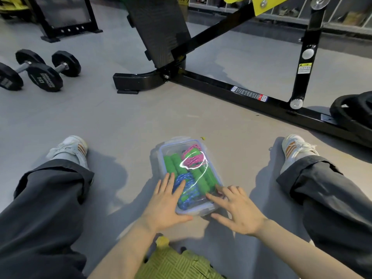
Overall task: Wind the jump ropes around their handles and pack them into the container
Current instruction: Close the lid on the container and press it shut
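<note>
Grey gym flooring [124,121] runs under a seated person's spread legs, with a clear plastic container [182,210] between them. Its transparent lid [175,144] lies on top, glare streaking it. Inside sit jump ropes with green handles [203,179] — a pink rope [192,157] at the far end, a blue rope [187,190] nearer. Whether the lid is latched is hard to tell. Left hand [164,204] rests flat, fingers spread, on the lid's near left corner; right hand [236,211] — fingers splayed — touches the near right edge. Dumbbells [40,71] lie far left, a black machine frame [231,87] beyond.
</note>
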`<state>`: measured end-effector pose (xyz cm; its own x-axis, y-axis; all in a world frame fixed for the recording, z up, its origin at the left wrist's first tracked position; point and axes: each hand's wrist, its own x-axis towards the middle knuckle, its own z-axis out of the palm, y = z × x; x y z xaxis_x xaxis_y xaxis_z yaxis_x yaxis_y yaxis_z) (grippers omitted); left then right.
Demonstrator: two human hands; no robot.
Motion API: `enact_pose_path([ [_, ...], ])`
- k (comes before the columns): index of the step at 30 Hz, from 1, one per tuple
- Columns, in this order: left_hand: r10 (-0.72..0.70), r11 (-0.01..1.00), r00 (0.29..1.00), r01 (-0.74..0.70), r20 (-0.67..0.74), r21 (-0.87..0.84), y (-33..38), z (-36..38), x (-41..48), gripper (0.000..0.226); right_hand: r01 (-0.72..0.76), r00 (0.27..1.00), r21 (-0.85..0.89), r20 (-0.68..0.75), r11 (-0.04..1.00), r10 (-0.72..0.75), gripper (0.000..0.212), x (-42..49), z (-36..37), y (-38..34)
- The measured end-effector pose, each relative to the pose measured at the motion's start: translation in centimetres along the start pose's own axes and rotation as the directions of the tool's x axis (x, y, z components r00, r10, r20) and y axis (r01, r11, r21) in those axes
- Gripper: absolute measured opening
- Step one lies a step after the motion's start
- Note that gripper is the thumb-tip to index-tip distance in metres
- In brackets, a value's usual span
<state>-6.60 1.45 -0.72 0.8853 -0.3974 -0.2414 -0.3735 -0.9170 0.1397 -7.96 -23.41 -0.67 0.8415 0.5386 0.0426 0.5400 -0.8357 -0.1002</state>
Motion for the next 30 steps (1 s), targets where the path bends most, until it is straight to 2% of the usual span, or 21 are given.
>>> enact_pose_path([
  [3, 0.068, 0.996, 0.998, -0.068, 0.009, 0.062, 0.0, -0.6, -0.1, 0.109, 0.110, 0.993, 0.006, -0.053, 0.994, -0.110, 0.054, 1.0, 0.1, 0.2],
  [5, 0.039, 0.998, 0.997, -0.035, -0.066, 0.061, 1.3, 0.2, 0.0, 0.103, 0.109, 0.993, 0.027, -0.051, 0.994, -0.107, 0.058, 1.9, 0.6, 0.4],
  [6, 0.014, 0.998, 0.992, -0.007, -0.127, 0.054, 1.9, 0.6, 0.0, 0.100, 0.099, 0.994, 0.041, -0.044, 0.994, -0.097, 0.060, 2.2, 0.8, 0.4],
  [8, -0.030, 0.999, 0.996, 0.027, -0.084, -0.037, 2.4, 1.8, 0.3, 0.089, 0.093, 0.995, 0.025, -0.046, 0.995, -0.092, 0.065, 2.5, 1.3, 0.6],
  [10, -0.013, 0.998, 0.996, 0.008, -0.086, -0.063, 2.4, 2.5, 0.6, 0.080, 0.106, 0.993, -0.018, -0.041, 0.994, -0.107, 0.066, 2.7, 1.7, 1.0],
  [16, -0.038, 0.999, 0.987, 0.035, -0.156, -0.021, 2.2, 3.4, 1.0, 0.076, 0.212, 0.975, -0.076, -0.055, 0.974, -0.217, 0.063, 3.9, 1.7, 2.3],
  [18, -0.038, 0.999, 0.981, 0.038, -0.192, 0.000, 2.0, 3.8, 1.1, 0.077, 0.219, 0.975, 0.006, -0.046, 0.976, -0.218, 0.070, 3.9, 1.6, 2.7],
  [20, -0.044, 0.999, 0.979, 0.046, -0.201, 0.005, 2.0, 3.8, 1.1, 0.079, 0.103, 0.993, 0.187, -0.079, 0.977, -0.090, 0.076, 3.8, 1.3, 2.6],
  [21, -0.046, 0.999, 0.977, 0.047, -0.208, 0.003, 2.0, 3.8, 1.0, 0.079, -0.030, 0.996, 0.338, -0.074, 0.941, 0.058, 0.076, 3.8, 1.1, 2.1],
  [22, -0.049, 0.999, 0.976, 0.050, -0.213, 0.000, 2.1, 3.8, 1.0, 0.079, -0.202, 0.969, 0.531, -0.013, 0.823, 0.246, 0.076, 4.1, 1.4, 1.9],
  [23, -0.056, 0.998, 0.976, 0.055, -0.212, -0.009, 2.3, 3.7, 1.0, 0.080, -0.347, 0.911, 0.698, 0.094, 0.627, 0.400, 0.077, 4.4, 1.6, 1.6],
  [24, -0.067, 0.998, 0.975, 0.063, -0.211, -0.021, 2.6, 3.5, 1.0, 0.080, -0.451, 0.840, 0.806, 0.239, 0.384, 0.487, 0.076, 4.8, 1.9, 1.5],
  [25, -0.074, 0.997, 0.975, 0.069, -0.211, -0.032, 2.9, 3.4, 1.1, 0.082, -0.493, 0.795, 0.839, 0.326, 0.232, 0.512, 0.071, 5.1, 2.3, 1.4],
  [26, -0.087, 0.996, 0.976, 0.079, -0.202, -0.048, 3.2, 3.3, 1.3, 0.083, -0.509, 0.766, 0.847, 0.364, 0.154, 0.530, 0.063, 5.3, 2.6, 1.4],
  [29, -0.099, 0.995, 0.975, 0.091, -0.198, -0.047, 3.4, 3.2, 2.2, 0.088, -0.493, 0.709, 0.866, 0.346, 0.082, 0.615, 0.057, 5.7, 3.0, 1.0],
  [30, -0.089, 0.996, 0.978, 0.083, -0.190, -0.040, 3.0, 3.2, 2.5, 0.088, -0.482, 0.683, 0.875, 0.340, 0.049, 0.647, 0.046, 5.9, 2.7, 0.7],
])
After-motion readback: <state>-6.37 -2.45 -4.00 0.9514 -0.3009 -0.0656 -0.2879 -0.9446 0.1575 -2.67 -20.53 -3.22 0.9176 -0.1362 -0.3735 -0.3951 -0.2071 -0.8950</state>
